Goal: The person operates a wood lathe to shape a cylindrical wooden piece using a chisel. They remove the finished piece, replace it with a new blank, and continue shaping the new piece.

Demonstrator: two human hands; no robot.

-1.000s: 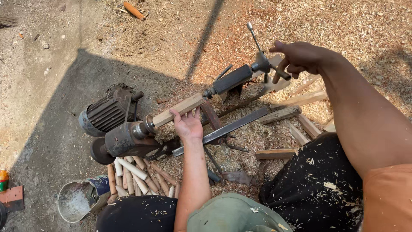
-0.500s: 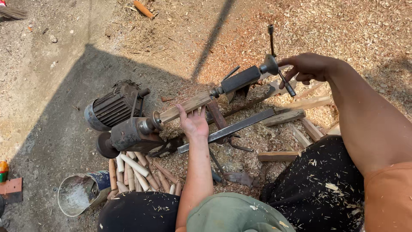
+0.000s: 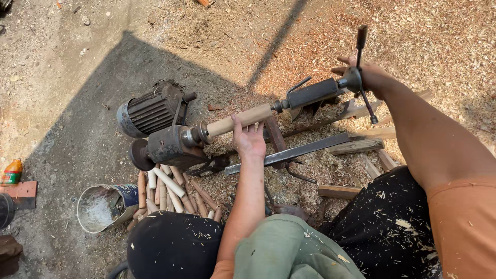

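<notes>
Left hand (image 3: 249, 140) cups wooden dowel (image 3: 239, 119) openly; right hand (image 3: 368, 77) grips tailstock handle (image 3: 360, 57).

Small bottle (image 3: 11, 172), far left on ground: orange body, green cap, yellowish label. Beside a red block (image 3: 23, 190). No signs, no screens.

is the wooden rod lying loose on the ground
No, the wooden rod is mounted on the lathe, one end in the chuck, with the left hand cupped beneath it.
</notes>
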